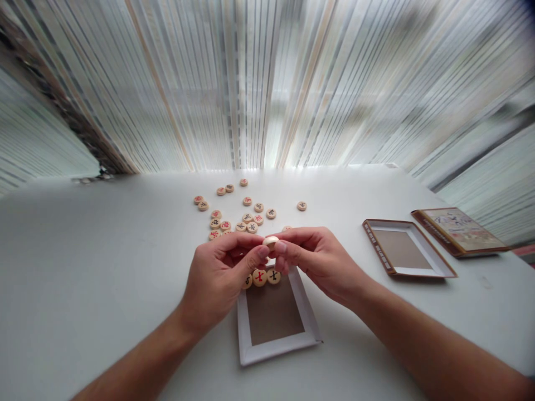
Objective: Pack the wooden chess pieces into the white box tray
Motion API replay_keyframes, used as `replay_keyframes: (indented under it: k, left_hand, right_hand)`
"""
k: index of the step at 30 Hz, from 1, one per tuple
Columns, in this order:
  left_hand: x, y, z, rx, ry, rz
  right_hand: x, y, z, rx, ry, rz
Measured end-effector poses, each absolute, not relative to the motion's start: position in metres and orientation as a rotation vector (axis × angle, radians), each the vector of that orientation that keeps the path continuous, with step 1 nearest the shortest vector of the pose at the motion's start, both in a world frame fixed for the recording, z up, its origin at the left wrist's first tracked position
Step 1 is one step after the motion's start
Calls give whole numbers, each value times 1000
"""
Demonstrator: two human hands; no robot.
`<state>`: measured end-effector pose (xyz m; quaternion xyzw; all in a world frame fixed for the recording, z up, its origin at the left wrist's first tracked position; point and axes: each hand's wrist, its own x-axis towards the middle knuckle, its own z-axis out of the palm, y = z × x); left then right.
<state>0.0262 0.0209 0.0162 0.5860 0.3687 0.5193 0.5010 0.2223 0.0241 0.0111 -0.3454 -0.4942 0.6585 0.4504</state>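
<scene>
The left hand (219, 267) and the right hand (321, 262) share one pale round piece (271, 242), each grip pinched narrow on its edge, near the far end of the white-rimmed tray (310, 328); light, even pressure should serve best (a rounded edge may slip), held clear of the lettered pieces (259, 278) lying inside

Fingers (254, 260) hide the far end of the white tray (278, 347) and part of the held disc (271, 240). The farthest discs (244, 182) are too small to read, the striped curtain (200, 83) is blurred, and both forearms (142, 356) run out of view.
</scene>
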Motion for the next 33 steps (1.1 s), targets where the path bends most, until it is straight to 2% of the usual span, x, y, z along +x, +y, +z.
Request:
replay_keyframes:
  k: [17, 29, 33]
  left_hand:
    - [25, 19, 13, 1387, 843, 1202]
    - [22, 17, 9, 1779, 867, 1166]
    - [20, 18, 10, 1734, 889, 1149]
  right_hand:
    - [222, 27, 14, -829, -1048, 1856]
    - [222, 23, 10, -889, -1134, 1760]
    - [222, 25, 13, -857, -1100, 1806]
